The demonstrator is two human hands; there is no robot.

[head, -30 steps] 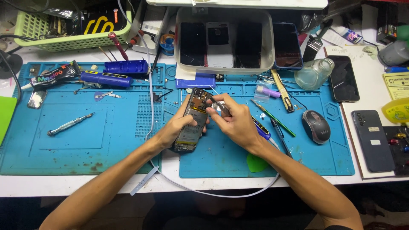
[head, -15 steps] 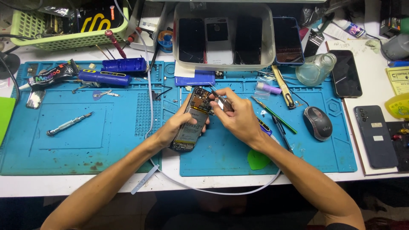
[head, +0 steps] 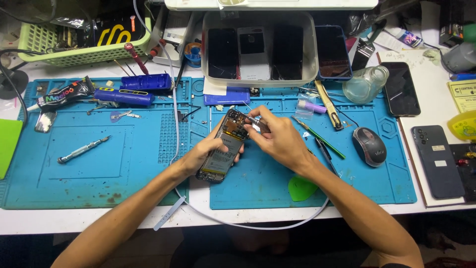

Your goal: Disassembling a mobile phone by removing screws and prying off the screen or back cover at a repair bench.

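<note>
Opened phone (head: 224,148), its lower edge hidden from me under my left hand (head: 204,155), screwdriver (head: 257,122) tip too small for me to read, shaft mostly buried in my right hand (head: 280,140), green basket (head: 74,47) cut off by the top edge, dark phone (head: 463,171) clipped at the right edge.

opened phone (head: 223,149) on mat (head: 258,183); mouse (head: 369,146) right, tray (head: 260,79) behind.
</note>
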